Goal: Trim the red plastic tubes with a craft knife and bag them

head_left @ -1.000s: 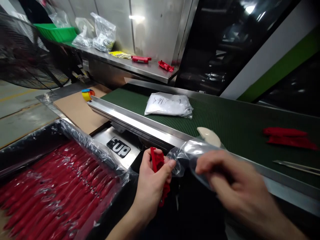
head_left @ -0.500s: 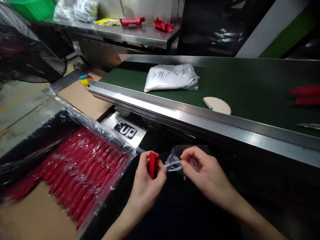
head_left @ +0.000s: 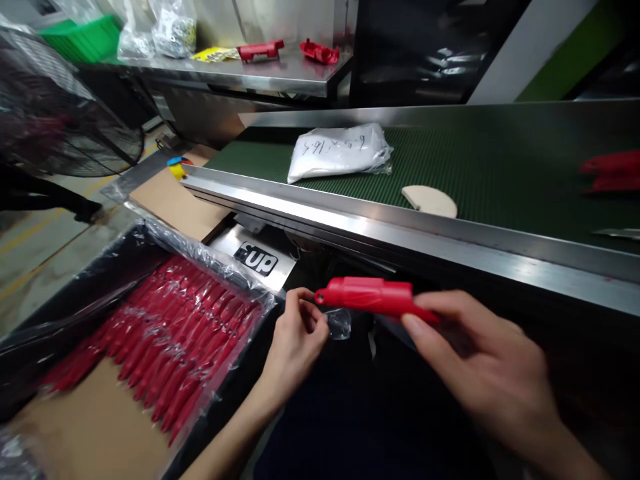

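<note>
While pinching: red part (head_left: 373, 297), bag (head_left: 340, 323).

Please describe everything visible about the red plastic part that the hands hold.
The red plastic part is long, narrow and glossy, thicker in the middle, tapering toward a rounded left end. It lies nearly level, in front of the conveyor's metal rail. The right hand grips its right end; the left hand pinches a small clear plastic bag just under its left tip.
</note>
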The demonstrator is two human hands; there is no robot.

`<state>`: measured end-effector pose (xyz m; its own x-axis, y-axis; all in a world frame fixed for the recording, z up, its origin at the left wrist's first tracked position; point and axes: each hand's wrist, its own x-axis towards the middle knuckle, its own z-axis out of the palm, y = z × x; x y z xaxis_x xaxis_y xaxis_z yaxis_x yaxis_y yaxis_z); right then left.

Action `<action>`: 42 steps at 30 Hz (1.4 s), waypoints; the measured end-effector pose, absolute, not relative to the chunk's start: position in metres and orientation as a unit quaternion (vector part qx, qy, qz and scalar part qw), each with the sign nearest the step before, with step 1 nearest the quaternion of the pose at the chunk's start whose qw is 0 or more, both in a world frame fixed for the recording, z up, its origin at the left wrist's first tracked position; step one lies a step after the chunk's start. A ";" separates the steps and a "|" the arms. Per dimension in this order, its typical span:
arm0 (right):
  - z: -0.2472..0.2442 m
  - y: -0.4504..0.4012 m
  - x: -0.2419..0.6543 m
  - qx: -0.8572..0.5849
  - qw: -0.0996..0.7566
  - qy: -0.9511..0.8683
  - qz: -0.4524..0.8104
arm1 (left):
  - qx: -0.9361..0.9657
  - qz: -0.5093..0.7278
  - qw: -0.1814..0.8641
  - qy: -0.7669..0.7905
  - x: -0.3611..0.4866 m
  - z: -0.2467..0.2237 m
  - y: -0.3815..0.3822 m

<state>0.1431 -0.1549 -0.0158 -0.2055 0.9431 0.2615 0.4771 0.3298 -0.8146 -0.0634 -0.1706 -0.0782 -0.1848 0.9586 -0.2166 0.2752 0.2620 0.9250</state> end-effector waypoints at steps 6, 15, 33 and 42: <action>-0.029 -0.191 0.163 -0.395 0.362 -0.841 0.080 | 0.368 0.403 0.532 0.648 -0.067 -0.078 -0.158; -0.061 -0.186 0.166 -0.264 0.265 -0.926 0.049 | 0.380 0.433 0.516 0.634 -0.055 -0.075 -0.176; -0.106 -0.216 0.092 -0.582 0.455 -0.427 0.521 | 0.488 0.491 0.323 0.645 -0.034 -0.116 -0.215; -0.104 -0.188 0.147 -0.303 0.305 -0.852 0.298 | 0.553 0.464 0.311 0.619 -0.043 -0.089 -0.225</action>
